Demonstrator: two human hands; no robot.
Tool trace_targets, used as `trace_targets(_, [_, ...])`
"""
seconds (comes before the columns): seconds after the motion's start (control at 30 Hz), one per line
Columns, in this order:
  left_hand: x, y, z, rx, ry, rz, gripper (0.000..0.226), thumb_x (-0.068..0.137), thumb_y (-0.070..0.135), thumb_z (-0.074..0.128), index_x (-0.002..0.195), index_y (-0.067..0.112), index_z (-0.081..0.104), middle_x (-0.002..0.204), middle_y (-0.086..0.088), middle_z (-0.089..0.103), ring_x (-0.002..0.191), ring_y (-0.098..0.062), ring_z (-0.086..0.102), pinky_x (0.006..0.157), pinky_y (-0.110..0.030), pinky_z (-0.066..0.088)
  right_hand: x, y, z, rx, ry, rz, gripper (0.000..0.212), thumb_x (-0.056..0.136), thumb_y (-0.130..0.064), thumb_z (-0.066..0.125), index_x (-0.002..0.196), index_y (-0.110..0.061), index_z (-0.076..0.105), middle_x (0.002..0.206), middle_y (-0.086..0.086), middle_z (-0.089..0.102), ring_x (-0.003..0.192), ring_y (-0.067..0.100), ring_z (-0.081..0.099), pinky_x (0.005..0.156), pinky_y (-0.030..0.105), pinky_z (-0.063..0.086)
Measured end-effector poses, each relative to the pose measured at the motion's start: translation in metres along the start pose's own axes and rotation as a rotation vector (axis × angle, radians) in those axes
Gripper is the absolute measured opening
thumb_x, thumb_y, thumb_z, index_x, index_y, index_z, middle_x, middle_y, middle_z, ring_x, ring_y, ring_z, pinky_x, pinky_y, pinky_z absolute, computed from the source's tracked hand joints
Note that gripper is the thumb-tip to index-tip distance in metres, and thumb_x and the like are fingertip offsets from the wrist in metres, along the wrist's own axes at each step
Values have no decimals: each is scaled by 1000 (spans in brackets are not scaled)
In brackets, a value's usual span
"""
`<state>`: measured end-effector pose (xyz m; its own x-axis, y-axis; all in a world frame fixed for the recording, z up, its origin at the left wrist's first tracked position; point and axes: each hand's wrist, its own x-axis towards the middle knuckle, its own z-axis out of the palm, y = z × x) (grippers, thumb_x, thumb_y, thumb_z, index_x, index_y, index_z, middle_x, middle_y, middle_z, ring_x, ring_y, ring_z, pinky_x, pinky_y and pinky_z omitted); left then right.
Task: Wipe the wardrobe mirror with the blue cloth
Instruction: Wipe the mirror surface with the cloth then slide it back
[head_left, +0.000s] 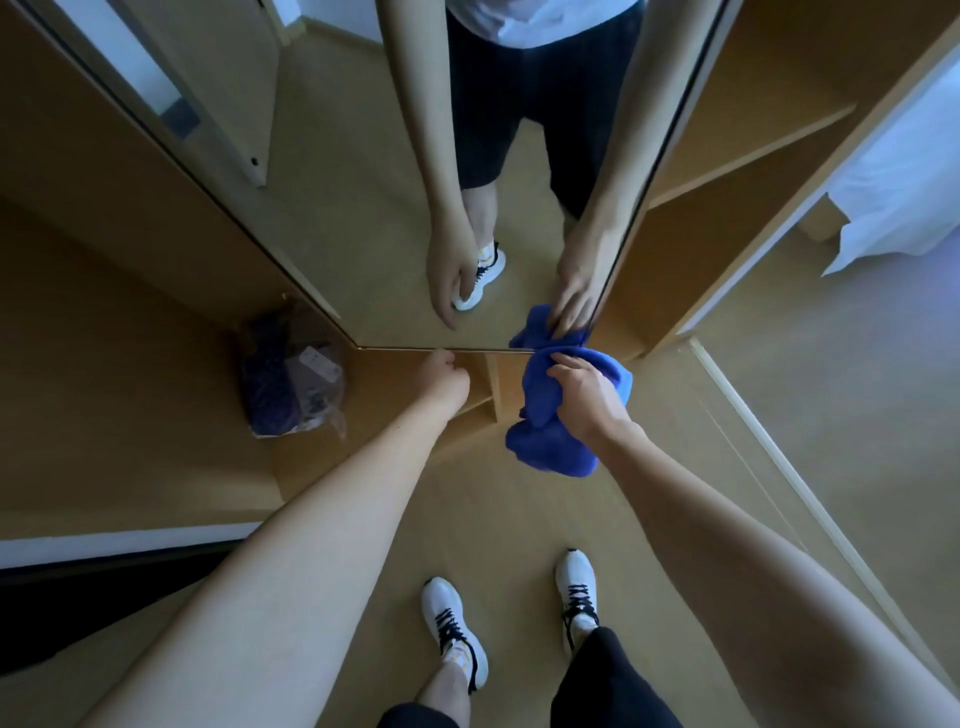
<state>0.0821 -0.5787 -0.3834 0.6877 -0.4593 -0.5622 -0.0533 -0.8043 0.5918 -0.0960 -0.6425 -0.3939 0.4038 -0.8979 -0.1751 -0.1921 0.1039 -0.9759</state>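
The right hand (584, 397) is gripping the one blue cloth (550, 415), bunched, and pressing it against the bottom right corner of the mirror (395, 218). The left hand (441, 371) is curling its fingers on the mirror's lower edge. One plastic bag (293, 374) is lying inside the wardrobe (130, 322) to the left, clear of the mirror. Two white shoes (454, 626) are standing on the floor below

1. Floor (519, 519): tan, plain, seen across whole rm.
2. Wooden wardrobe shelves (748, 150) seen at right, light brown.
3. White bedding (904, 208) seen far right, hanging over bed edge.
4. Plastic bag (293, 374) w/ dark contents seen on wardrobe floor, left.
5. Light: dim, bluish.
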Motion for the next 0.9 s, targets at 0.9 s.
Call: trace_targets(0.9, [-67,57,-5,48,-62,1,48,96,19,48,144,15,42,143,-10,48,128,-29,48,107,-40,41,20,-72,-41,-472,189,342,28,93,-8,37,117,-10,49,123,13,45,109,34,49,78,32,42])
